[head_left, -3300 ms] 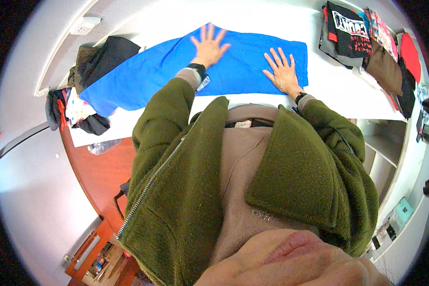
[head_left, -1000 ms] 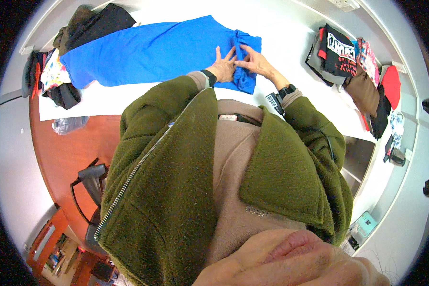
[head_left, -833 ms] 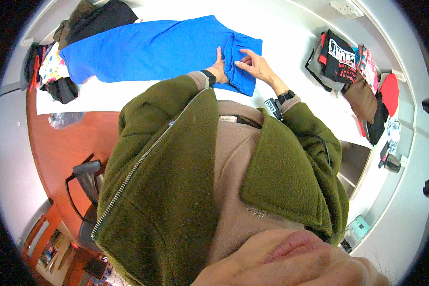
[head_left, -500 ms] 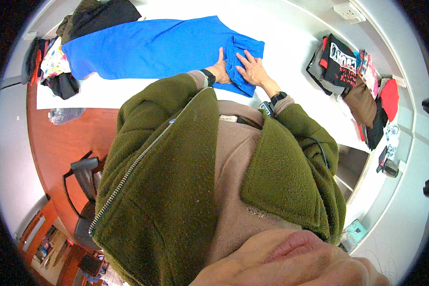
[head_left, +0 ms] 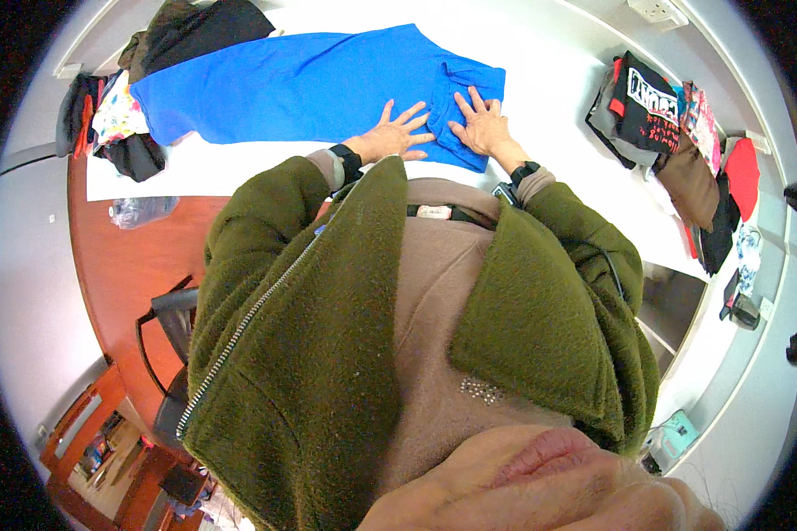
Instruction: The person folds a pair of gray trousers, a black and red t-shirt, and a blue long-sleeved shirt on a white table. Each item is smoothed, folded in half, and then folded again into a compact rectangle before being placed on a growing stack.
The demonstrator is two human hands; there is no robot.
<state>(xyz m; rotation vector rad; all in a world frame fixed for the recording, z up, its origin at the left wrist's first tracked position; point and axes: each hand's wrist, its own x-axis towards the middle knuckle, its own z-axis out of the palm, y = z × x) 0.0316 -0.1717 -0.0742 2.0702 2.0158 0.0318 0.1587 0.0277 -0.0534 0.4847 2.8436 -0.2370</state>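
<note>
A long blue garment [head_left: 283,88] lies stretched across the white table [head_left: 540,142], its right end folded over into a band. My left hand [head_left: 393,135] rests with spread fingers at the near edge of the blue cloth, just left of that fold. On the folded part lies my right hand [head_left: 484,126], fingers spread and pressing on the cloth. Neither hand grips anything. Whether the garment is a shirt or another piece of clothing, I cannot tell.
Dark clothes [head_left: 208,40] are heaped at the far left, with a flowered white cloth [head_left: 118,115] beside them. At the right sits a stack of folded clothes [head_left: 651,111]. A black chair [head_left: 175,319] stands at lower left, by a plastic-wrapped thing [head_left: 143,211].
My left hand has come off the fold's edge and moved left, its fingers spreading on the cloth. My right hand stays on the folded part. The whole view has shifted slightly.
</note>
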